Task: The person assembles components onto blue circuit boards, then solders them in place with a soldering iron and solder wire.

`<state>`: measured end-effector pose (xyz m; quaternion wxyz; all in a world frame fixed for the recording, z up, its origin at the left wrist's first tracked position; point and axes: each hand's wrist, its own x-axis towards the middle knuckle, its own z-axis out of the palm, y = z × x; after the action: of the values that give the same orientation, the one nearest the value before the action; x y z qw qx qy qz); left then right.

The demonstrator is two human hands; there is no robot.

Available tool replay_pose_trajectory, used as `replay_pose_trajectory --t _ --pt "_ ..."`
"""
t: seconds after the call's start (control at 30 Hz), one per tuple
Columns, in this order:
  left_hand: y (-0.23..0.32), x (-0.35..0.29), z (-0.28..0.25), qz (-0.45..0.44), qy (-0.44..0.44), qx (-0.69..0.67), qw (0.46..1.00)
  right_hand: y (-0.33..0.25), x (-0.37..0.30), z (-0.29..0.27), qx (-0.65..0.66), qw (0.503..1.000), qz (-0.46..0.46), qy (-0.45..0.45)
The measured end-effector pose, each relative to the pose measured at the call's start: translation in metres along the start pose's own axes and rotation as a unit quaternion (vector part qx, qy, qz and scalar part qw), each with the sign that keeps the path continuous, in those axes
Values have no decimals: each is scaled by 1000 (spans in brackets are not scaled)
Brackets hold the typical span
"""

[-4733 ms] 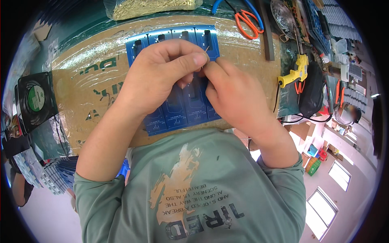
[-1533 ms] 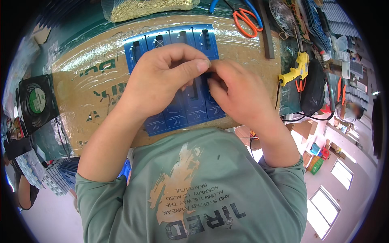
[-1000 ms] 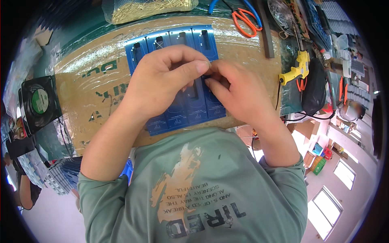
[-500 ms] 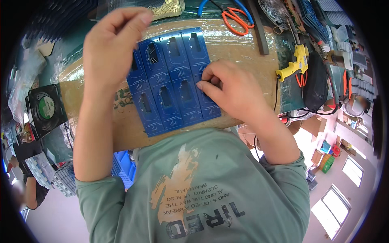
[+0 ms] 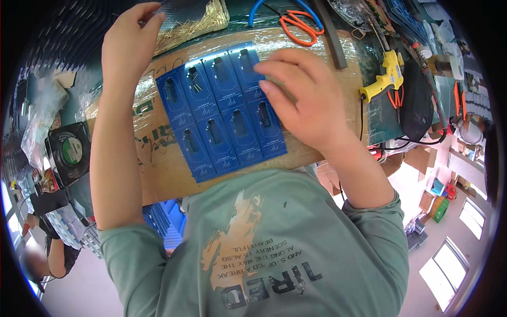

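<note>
Hovering out at 10 o'clock from the middle of the blue board panel [image 5: 226,98], the left hand [image 5: 128,45] has its fingers curled and its thumb alongside, right by the near-left edge of a clear bag of thin golden pins [image 5: 205,24]; whether anything sits between those fingertips, I can't tell. Over to the right hand [image 5: 306,92], at between 2 and 3 o'clock: it's spread, thumb and fingers well apart, their tips over the panel's upper right corner, contact impossible to judge. And what a centrepiece that panel is, flat on a brown cardboard sheet [image 5: 153,177], eight slotted sections in two rows of four, with a few slim metal pieces [image 5: 196,82] showing at the upper row's second slot from the left! Up between 1 and 2 o'clock lies an orange-handled tool [image 5: 297,20], a blue-handled one [image 5: 311,11] crossing beside it, and a long dark bar [image 5: 331,37] just past them at 2. Further out, near half past 2, a yellow gun-shaped tool [image 5: 390,74] rests on the green counter [image 5: 381,122], a black pouch [image 5: 416,113] beside it at 3. Round at half past 8, well apart from the panel, stands a black fan [image 5: 68,150] with a green label.
</note>
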<state>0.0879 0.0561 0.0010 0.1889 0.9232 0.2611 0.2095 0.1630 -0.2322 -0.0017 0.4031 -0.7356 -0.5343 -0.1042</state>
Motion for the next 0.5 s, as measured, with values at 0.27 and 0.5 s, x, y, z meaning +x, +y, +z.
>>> replay_pose_trajectory --t 0.27,0.5 --pt "80 -96 -46 -32 -189 -186 964 -3 -3 -4 24 998 -24 -56" --pt "96 -145 -48 75 -550 -346 756 -31 -18 -18 177 960 -93 -198"
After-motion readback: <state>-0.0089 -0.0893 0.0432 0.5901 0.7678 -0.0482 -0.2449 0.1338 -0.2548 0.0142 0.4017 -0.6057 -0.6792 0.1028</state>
